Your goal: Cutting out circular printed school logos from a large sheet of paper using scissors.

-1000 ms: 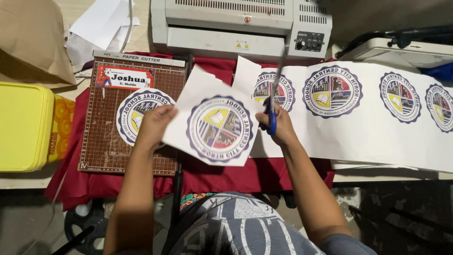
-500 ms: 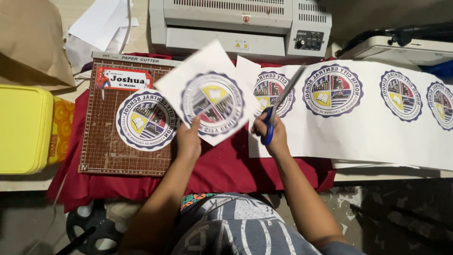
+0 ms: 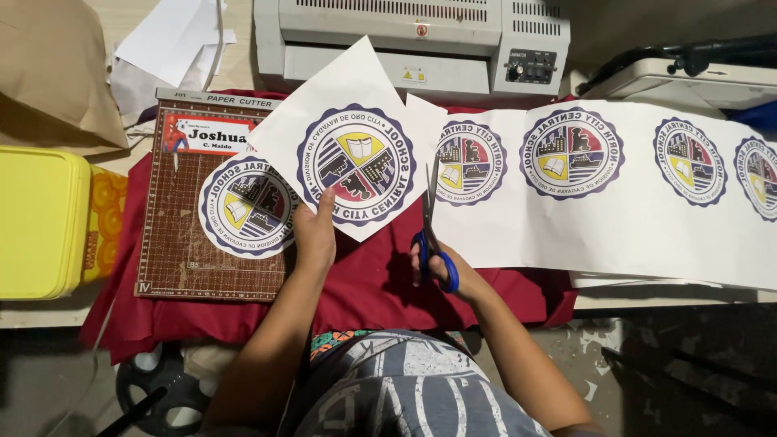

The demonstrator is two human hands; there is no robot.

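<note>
White paper sheet (image 3: 356,154) with round seal, pinched in left hand (image 3: 314,236); right hand (image 3: 441,267) beside it grips blue-handled scissors (image 3: 431,231): cut tight along the ring.

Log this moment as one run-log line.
left hand: holds square sheet with round emblem | right hand: blue-handled scissors, blades up | cut emblem on paper cutter board

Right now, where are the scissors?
In the head view, the blue-handled scissors are in the right hand, blades up, between the held paper square and the long printed strip.
</note>
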